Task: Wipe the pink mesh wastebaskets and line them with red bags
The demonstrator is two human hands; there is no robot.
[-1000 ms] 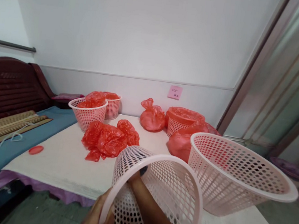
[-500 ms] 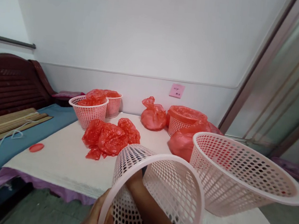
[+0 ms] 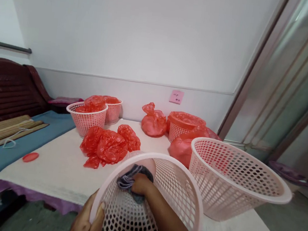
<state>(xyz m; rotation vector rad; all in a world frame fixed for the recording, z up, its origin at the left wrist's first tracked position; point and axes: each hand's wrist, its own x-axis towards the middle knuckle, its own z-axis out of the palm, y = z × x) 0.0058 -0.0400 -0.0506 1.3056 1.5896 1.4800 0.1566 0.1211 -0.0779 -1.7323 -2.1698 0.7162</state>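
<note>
A white plastic basket with round holes (image 3: 179, 185) is tilted so that its mouth faces me. My left hand (image 3: 88, 217) grips its rim at the lower left, thumb inside and fingers outside. Deep inside the basket, my right hand (image 3: 141, 183) is closed on a dark grey-blue cloth with pale stripes (image 3: 128, 177), pressed close to the bottom. Its fingers are partly hidden in the folds. Just to the right, a larger white basket (image 3: 216, 200) stands on the white-covered table (image 3: 53, 170).
Crumpled red plastic bags (image 3: 111, 146) lie mid-table. Behind them at left stand two small baskets (image 3: 89, 121) with red bags. A tied red bag (image 3: 153, 123) and a red-lined basket (image 3: 178, 131) stand by the wall. A red disc (image 3: 30, 157) lies near the left edge.
The held basket has turned its mouth more toward me, so its inside now shows. My right hand and the cloth have come into sight. The view has shifted slightly.
</note>
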